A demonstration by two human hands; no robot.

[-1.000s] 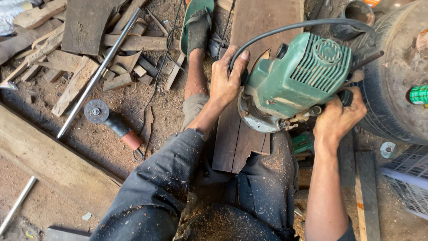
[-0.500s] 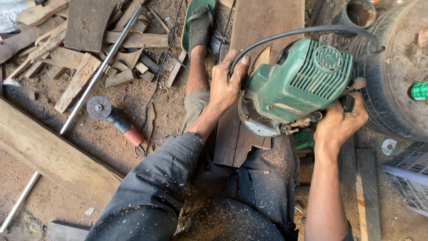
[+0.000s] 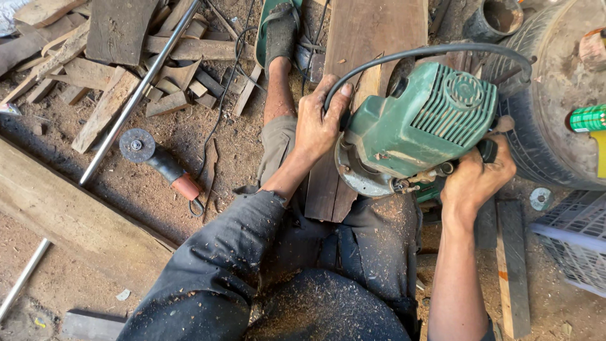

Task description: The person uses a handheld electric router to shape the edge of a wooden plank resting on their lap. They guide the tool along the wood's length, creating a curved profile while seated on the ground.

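Note:
A green electric router [image 3: 420, 126] sits tilted over a dark wooden plank [image 3: 369, 38] that runs away from me across my lap. My left hand [image 3: 320, 120] grips the router's left handle, fingers wrapped around it. My right hand [image 3: 478, 173] grips the black handle on the router's right side. A black power cord [image 3: 429, 50] arches over the top of the tool. My foot in a green sandal [image 3: 278, 28] rests beside the plank. Sawdust covers my dark trousers.
An angle grinder [image 3: 158, 164] with a red handle lies on the sawdust floor to the left, next to a metal rod [image 3: 136, 95]. Scrap wood pieces [image 3: 107, 57] pile at top left. A tyre [image 3: 555, 95] and a grey crate [image 3: 577, 240] stand at right.
The router has tipped and shifted slightly to the right along the plank, both hands moving with it and keeping their grip.

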